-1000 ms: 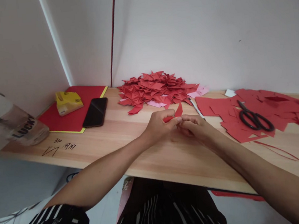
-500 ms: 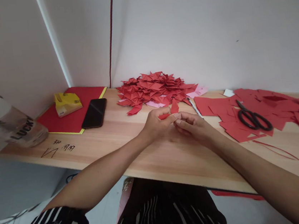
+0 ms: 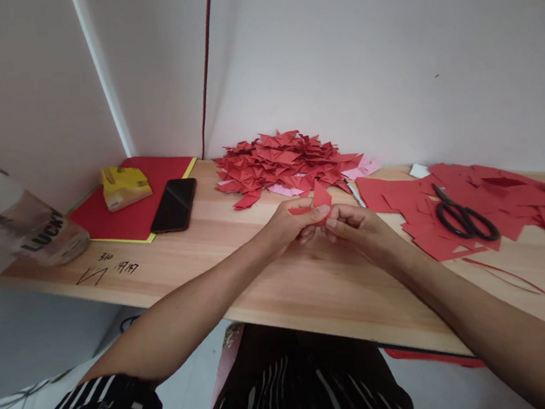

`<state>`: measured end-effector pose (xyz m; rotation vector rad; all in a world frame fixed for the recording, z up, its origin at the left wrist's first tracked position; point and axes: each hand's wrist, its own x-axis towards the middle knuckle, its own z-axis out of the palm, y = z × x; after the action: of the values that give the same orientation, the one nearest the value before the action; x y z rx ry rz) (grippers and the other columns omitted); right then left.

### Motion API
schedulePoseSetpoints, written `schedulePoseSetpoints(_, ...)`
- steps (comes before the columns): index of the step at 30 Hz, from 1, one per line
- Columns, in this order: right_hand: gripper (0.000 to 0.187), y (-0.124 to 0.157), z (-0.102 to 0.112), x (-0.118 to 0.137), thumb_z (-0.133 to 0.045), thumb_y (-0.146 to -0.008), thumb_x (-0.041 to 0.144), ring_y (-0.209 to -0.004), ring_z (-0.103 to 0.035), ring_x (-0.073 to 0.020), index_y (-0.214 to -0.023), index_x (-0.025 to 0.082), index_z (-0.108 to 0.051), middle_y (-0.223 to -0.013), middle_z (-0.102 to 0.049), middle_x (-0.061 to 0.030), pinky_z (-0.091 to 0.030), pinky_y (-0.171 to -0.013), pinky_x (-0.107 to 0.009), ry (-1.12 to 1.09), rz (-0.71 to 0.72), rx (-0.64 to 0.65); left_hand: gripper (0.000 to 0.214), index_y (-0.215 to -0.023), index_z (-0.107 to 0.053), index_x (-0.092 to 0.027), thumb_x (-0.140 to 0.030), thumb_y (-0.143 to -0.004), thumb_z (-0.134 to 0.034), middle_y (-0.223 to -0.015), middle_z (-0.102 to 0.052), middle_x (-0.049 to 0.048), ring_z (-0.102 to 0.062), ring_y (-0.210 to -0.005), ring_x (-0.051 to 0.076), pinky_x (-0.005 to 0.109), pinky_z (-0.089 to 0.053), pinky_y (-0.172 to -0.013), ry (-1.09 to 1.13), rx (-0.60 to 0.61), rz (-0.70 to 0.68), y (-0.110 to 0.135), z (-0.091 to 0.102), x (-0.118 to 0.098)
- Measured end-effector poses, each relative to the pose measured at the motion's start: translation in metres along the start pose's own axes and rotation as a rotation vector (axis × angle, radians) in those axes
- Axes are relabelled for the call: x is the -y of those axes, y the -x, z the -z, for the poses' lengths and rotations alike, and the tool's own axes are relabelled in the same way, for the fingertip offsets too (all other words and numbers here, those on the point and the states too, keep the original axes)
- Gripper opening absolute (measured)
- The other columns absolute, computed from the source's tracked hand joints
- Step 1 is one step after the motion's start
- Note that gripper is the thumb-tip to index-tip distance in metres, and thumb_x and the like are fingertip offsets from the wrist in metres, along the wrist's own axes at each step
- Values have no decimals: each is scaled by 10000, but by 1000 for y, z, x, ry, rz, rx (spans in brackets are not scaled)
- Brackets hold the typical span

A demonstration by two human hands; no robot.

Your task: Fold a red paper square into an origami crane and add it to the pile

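Observation:
Both my hands meet over the middle of the wooden table (image 3: pixel 281 282). My left hand (image 3: pixel 290 225) and my right hand (image 3: pixel 358 229) pinch the same small piece of red paper (image 3: pixel 319 198), whose tip sticks up between the fingertips. Both hands have their fingers closed round it. Just behind the hands lies a heap of folded red paper shapes (image 3: pixel 283 162), with a few pink ones (image 3: pixel 361 168) at its right edge.
Black scissors (image 3: pixel 464 214) rest on cut red paper pieces (image 3: pixel 503 199) at the right. A pen (image 3: pixel 354 192) lies near the heap. At the left are a black phone (image 3: pixel 174 204), a yellow packet (image 3: pixel 125 186) on a red sheet (image 3: pixel 121 215), and a clear jar (image 3: pixel 24 227).
The red paper piece has turned and shifted slightly between my fingers; both hands stay in nearly the same place.

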<state>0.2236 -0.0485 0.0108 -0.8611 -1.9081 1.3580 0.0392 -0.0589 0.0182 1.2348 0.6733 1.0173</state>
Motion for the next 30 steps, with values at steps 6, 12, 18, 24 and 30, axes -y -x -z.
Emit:
schedulePoseSetpoints(6,337,-2,-2,-6,-547,-909,509,-564,-361,-91,-831,182,-568,-709,-496,17,-232,-518,-250,-30,-72,25,441,-616,-483,-153,-509,-781,-683,-419,-359,-81,-290,-360,30,214,-181,-386,-186,-110,-59,2,-2,-4)
schedulePoseSetpoints(12,324,-2,2,-6,-564,-902,489,-605,-400,-104,-802,181,-571,-695,-491,21,-284,-557,-250,34,-40,18,429,-636,-476,-163,-518,-803,-649,-429,-351,-89,-277,-361,32,215,-190,-392,-211,-92,-26,4,-5,-5)
schedulePoseSetpoints(18,321,-2,0,-2,-570,-895,480,-524,-336,-84,-764,190,-531,-646,-471,42,-213,-500,-254,-100,-107,16,390,-598,-446,-161,-407,-878,-561,-465,-409,-66,-384,-437,52,209,-322,-485,-370,-51,-148,0,3,0)
schedulePoseSetpoints(24,342,-2,0,3,-587,-880,470,-502,-315,-78,-704,192,-492,-597,-446,49,-188,-484,-255,-105,-124,2,300,-669,-476,-159,-380,-850,-569,-520,-446,-64,-403,-443,53,203,-318,-480,-345,-17,-93,-3,8,3)
schedulePoseSetpoints(30,378,-1,1,1,-561,-885,520,-495,-316,-75,-715,188,-500,-590,-438,53,-192,-476,-254,-7,-135,25,282,-733,-520,-151,-411,-824,-578,-528,-430,-68,-385,-441,60,206,-289,-466,-390,-13,-91,-1,8,0)
